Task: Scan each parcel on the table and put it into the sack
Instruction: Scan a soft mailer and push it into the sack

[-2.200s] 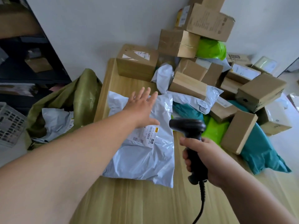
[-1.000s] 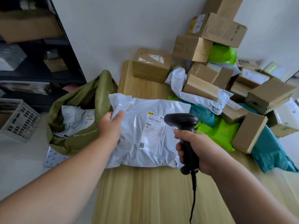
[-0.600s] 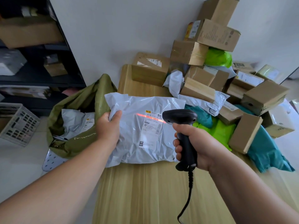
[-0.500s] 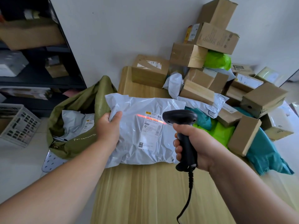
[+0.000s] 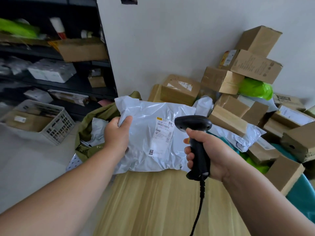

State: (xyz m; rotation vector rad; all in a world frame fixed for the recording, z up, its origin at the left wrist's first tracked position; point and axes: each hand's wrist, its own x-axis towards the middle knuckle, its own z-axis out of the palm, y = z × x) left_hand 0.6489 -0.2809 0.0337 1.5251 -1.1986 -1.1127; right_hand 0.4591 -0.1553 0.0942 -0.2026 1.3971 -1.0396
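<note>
Since the olive sack [image 5: 100,112] stands open just beyond the left edge of the table [image 5: 162,201], the grey parcel [image 5: 150,138] needs only a short carry: it lies immediately right of the sack's mouth, and its sack-side end already overhangs the fabric. It is tilted up with its labelled face toward the camera, and its longer side seems to run toward and away from the sack, though the bag is nearly square and that is hard to call. Whether its lower edge touches the table cannot be told. The left hand [image 5: 117,133] is the one nearer the sack and grips the parcel's sack-side end, thumb over the front and fingers curled behind. The right hand [image 5: 209,155], on the side away from the sack, is wrapped tight round the handle of the black scanner [image 5: 196,133], whose head points at the label [image 5: 162,135]; no red line shows there. The left hand looks best placed to swing the parcel over. Farther from the sack, a pile of parcels [image 5: 238,108] waits.
</note>
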